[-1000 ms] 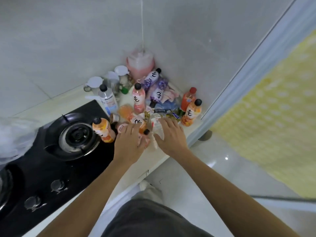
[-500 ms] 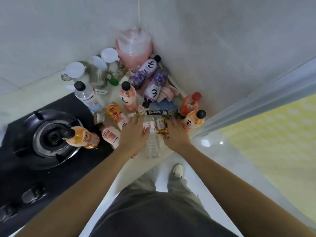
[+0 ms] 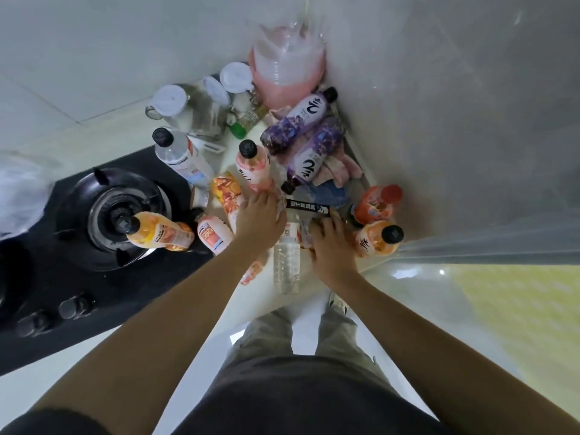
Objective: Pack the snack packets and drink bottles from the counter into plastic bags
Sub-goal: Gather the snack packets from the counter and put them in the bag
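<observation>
Snack packets [image 3: 303, 229] and a clear ribbed plastic bottle [image 3: 287, 262] lie between both hands on the white counter [image 3: 282, 296]. The left hand [image 3: 259, 219] rests flat, fingers relaxed; the right hand [image 3: 332, 246] now lies lower over the packets, whether pinching I cannot tell. Nothing looks lifted yet. The black packet [image 3: 309, 208], covered before, now shows.

Both hands are laid palm down among a crowd of bottles on the counter [image 3: 273, 296]; the left hand [image 3: 259, 219] is set beside an orange snack packet [image 3: 226, 191]; the right hand [image 3: 331, 246] is placed near a black packet [image 3: 307, 208]; a clear water bottle [image 3: 286, 259] is seen lying between them; an orange bottle [image 3: 158, 233] lies on the gas stove [image 3: 94, 246].
</observation>
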